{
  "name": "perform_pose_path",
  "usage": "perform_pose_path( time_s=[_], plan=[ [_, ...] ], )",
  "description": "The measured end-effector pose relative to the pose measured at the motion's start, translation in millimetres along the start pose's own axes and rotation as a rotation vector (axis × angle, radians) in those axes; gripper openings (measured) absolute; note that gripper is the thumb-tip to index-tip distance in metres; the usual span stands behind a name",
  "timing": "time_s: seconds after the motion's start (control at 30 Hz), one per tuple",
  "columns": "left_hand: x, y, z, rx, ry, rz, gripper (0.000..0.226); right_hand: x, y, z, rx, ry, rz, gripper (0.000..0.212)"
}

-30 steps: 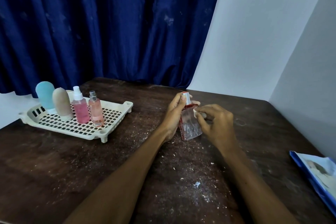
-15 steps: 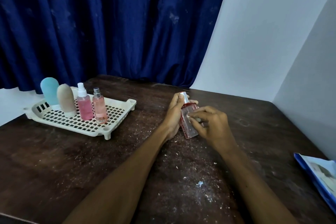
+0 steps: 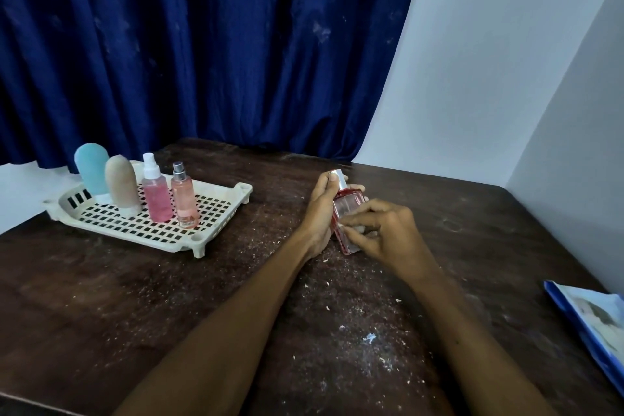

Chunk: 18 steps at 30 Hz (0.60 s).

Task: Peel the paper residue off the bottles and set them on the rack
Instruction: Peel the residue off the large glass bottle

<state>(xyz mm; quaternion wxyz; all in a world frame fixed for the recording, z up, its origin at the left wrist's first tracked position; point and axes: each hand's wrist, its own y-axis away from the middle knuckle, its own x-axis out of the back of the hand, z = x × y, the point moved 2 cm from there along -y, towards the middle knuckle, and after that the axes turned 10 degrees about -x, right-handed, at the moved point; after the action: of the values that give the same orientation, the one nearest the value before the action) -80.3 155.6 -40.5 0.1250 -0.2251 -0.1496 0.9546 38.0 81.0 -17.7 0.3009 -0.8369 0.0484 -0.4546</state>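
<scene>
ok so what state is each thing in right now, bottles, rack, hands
left hand, grips the square bottle
right hand, pinches at the residue
square bottle, tilted, white residue on its front
blue tube, upright on the rack
beige tube, upright on rack
pink spray bottle, upright on rack
peach spray bottle, upright on rack
rack, on the table, holds four
table, strewn with paper bits

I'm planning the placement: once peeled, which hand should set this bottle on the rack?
Left, probably. The left hand grips the bottle, and the rack lies to its left; the right hand only pinches the paper residue.
</scene>
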Motion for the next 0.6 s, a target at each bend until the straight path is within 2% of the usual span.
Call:
perform_pose_path(
  time_s=[0.1,0.3,0.5,0.6],
  plan=[
    [-0.3,0.2,-0.1,0.007,0.005,0.009,0.034,7.1,2.6,-2.0,-0.027,-0.015,-0.085,0.019],
    [0.5,-1.4,-1.6,0.013,-0.020,0.027,0.036,8.3,1.8,1.2,-0.071,0.108,0.093,0.020],
    [0.8,-1.6,-2.2,0.009,-0.007,0.042,0.033,5.6,3.6,-6.4,-0.050,0.025,-0.174,0.015],
    [1.7,-1.5,-3.0,0.009,-0.006,0.034,0.033,11.2,4.5,-1.6,-0.121,0.028,-0.187,0.014]
  ],
)
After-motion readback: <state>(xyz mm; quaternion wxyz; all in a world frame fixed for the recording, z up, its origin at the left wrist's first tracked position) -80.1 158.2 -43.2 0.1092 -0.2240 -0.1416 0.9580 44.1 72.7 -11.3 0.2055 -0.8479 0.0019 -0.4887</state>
